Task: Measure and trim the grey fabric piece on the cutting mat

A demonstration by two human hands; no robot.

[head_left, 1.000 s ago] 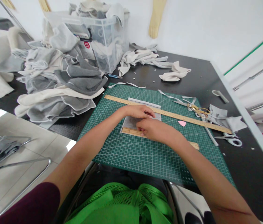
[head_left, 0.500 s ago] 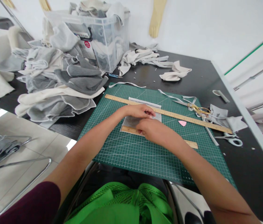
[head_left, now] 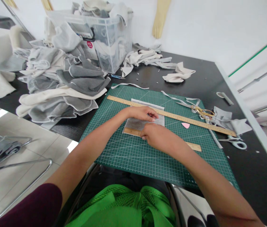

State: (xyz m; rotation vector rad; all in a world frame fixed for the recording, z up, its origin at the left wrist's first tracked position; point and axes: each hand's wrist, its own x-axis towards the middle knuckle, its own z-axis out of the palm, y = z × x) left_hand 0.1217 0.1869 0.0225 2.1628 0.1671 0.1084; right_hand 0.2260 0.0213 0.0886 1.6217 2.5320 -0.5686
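A piece of grey cloth (head_left: 135, 123) lies on the green cutting mat (head_left: 128, 154), partly covered by my hands. My left hand (head_left: 143, 113) rests on its upper part, fingers curled with thumb and fingertips close together; whatever they may pinch is hidden. A short wooden ruler (head_left: 132, 131) lies along the cloth's near edge. My right hand (head_left: 156, 135) is closed over this ruler, just below my left hand. Above my left hand, a long wooden ruler (head_left: 185, 119) crosses the mat at a slant, with a narrow pale strip (head_left: 147, 104) just beyond it.
Grey and white cloth pieces (head_left: 64, 91) are heaped at left beside a clear plastic box (head_left: 109, 47). At right are gold-handled scissors (head_left: 203, 112), white-handled scissors (head_left: 239, 144), scraps (head_left: 222, 115) and a pink tailor's chalk (head_left: 185, 125). A blue pen-like tool (head_left: 116, 76) lies behind the mat.
My right hand has shifted slightly right and toward me, opening a small gap from my left hand. The left hand, cloth and rulers stay nearly in place.
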